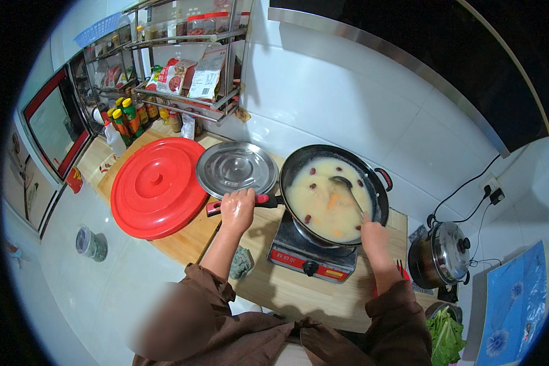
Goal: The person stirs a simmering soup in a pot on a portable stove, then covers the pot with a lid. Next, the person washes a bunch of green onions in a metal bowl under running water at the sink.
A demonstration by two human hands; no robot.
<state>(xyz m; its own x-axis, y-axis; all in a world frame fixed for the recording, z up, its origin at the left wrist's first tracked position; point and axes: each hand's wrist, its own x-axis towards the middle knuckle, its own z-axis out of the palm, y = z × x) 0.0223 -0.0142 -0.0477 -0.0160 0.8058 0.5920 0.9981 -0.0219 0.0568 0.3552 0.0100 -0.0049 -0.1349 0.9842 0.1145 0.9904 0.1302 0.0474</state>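
A black wok [379,201] rests on a gas stove [312,264] with a red front panel. It holds a pale, cloudy porridge [322,206] with several red dates and orange chunks in it. My left hand [238,210] grips the wok's red and black handle [266,200]. In my right hand [374,233] is the handle of a ladle [343,182], whose dark bowl sits in the porridge near the far side. A steel lid [237,169] lies just left of the wok, beyond my left hand.
A big red plastic lid [158,183] lies on a wooden board at left. A lidded pot [446,251] stands at right, with leafy greens [444,336] nearer me. Bottles [128,116] and a metal spice rack [187,94] line the back left. A range hood [393,50] hangs above.
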